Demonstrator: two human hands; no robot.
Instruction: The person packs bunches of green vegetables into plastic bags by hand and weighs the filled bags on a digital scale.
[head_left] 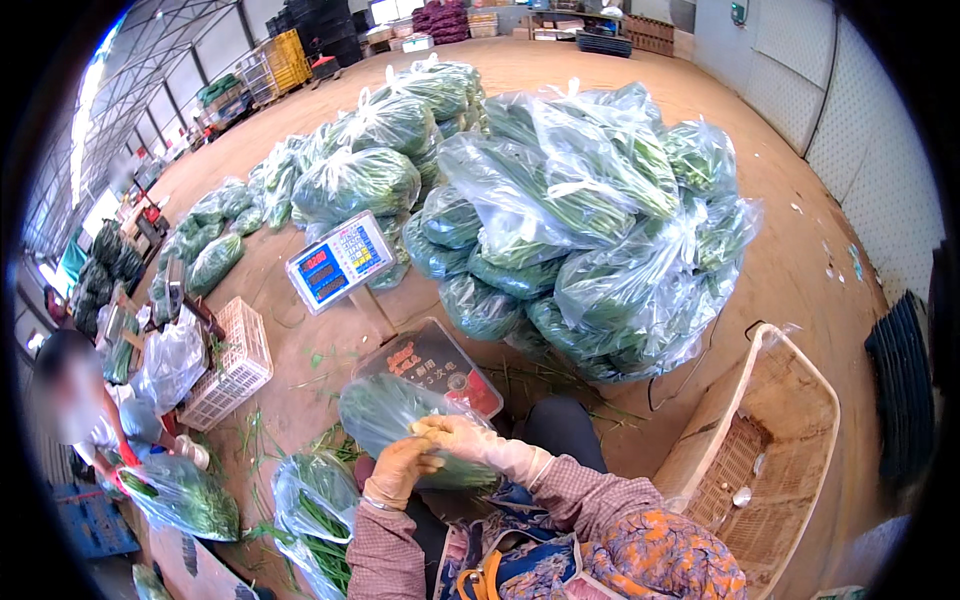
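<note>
A clear plastic bag (375, 405) packed with long green vegetables lies in front of me, its far end reaching over the near edge of the scale's dark platform (467, 375). My left hand (398, 470), in a pale yellowish glove, is closed on the bag's plastic. Right beside it my right hand (458, 440), gloved alike, pinches the same plastic with fingertips close to the left ones. Above the platform stands the scale's display (340, 262), with lit red digits and a keypad. Another open bag of long greens (315, 505) rests to my left.
A tall heap of filled bags (590, 230) rises beyond the scale, more bags (360, 185) behind it. At right stands a deep beige basket (800, 400); at left, a white crate (235, 365). A person in red gloves (130, 460) handles another bag. Loose stems litter the floor.
</note>
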